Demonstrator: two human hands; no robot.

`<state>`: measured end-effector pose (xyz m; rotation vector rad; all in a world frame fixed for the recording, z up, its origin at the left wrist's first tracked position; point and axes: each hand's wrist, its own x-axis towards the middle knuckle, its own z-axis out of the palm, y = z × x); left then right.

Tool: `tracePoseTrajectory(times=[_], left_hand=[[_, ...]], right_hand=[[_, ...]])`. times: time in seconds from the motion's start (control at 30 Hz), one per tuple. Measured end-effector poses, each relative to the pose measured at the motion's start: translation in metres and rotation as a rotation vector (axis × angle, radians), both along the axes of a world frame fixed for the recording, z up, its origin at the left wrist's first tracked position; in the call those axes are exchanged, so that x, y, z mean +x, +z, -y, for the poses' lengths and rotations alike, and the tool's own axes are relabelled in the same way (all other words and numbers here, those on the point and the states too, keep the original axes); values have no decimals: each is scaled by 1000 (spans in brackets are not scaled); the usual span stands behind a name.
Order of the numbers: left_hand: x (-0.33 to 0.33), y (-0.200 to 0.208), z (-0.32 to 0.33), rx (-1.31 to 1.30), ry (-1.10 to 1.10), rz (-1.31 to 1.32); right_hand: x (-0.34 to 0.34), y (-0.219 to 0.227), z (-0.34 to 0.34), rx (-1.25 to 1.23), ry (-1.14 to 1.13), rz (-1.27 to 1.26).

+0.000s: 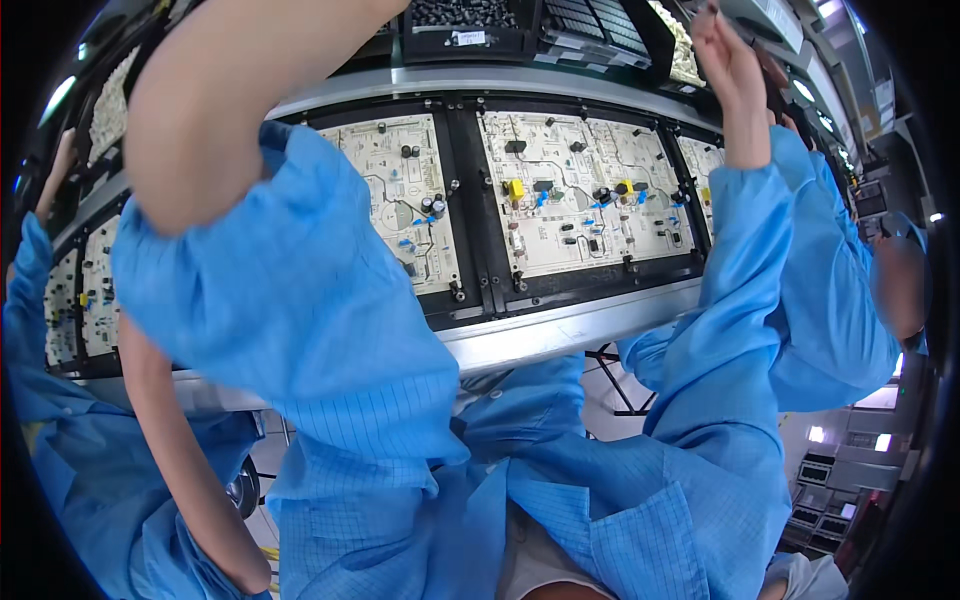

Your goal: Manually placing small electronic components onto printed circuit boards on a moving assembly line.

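Observation:
My right hand (728,58) is raised at the upper right, beside a bin of cream-coloured small parts (678,45). Its fingertips are pressed together at the top edge, and a small dark bit shows there that I cannot make out. My left forearm (240,75) reaches up and across the upper left, so close that it looks large. The left hand lies beyond the top edge. Below my arms, a pale circuit board (560,225) with yellow, blue and black components sits in a black frame (468,200). A second circuit board (400,170) is partly hidden by my left sleeve.
A metal rail (570,330) runs along the near side of the frames. Behind them stand a black bin (465,40) of small dark parts and a tray of dark parts in rows (597,25). Co-workers in blue sit close on the left (70,480) and right (835,320).

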<state>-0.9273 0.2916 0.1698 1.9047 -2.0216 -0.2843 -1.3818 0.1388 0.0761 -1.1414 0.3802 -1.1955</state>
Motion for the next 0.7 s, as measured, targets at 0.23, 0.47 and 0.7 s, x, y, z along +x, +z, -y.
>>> tracePoseTrajectory(times=[0.23,0.47,0.7], left_hand=[[48,-125,191,-357,-32,226],[11,-150,214,-383,141,339],[25,-136,232,-331,107,440]], right_hand=[[26,-39,-73,-148,-633,-704],[-3,-39,-89,-205,-444,-1184],[-7,-52,-89,-407,-425,-1483]])
